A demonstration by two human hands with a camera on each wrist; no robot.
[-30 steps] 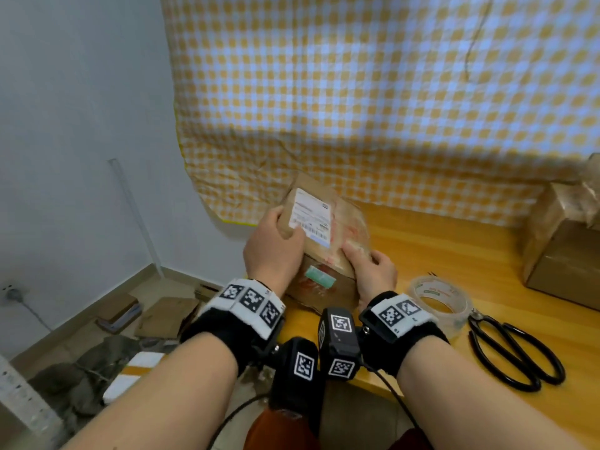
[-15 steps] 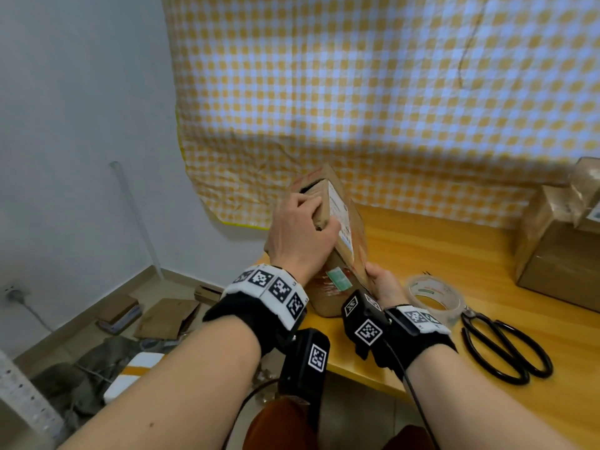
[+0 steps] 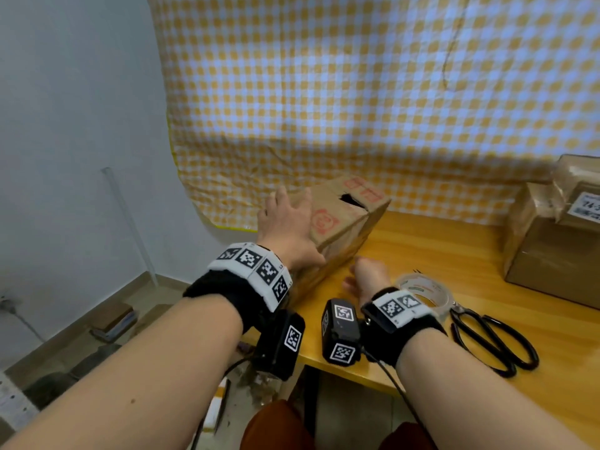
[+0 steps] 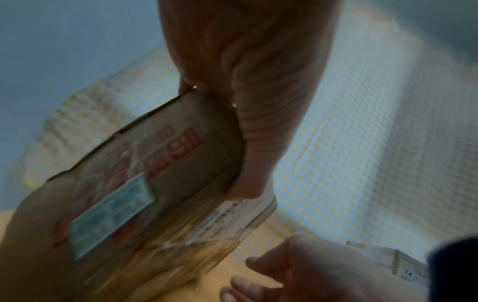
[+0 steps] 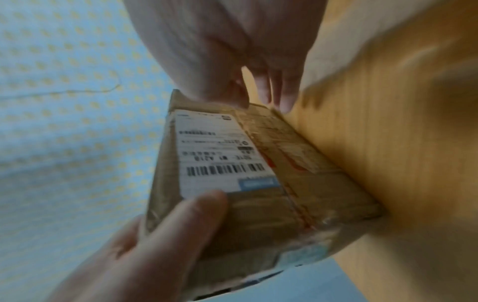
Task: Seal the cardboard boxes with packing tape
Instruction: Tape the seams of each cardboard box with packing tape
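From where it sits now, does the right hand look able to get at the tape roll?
Probably yes. The right hand is open and holds nothing, low over the table beside the cardboard box. The tape roll lies just to its right, with nothing visible between them; the scissors lie beyond it.

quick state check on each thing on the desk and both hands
cardboard box: on the desk, top seam gaping, untaped
left hand: fingers spread against the box's side
right hand: open beside the box, holding nothing
tape roll: lying flat, untouched
scissors: closed, lying flat
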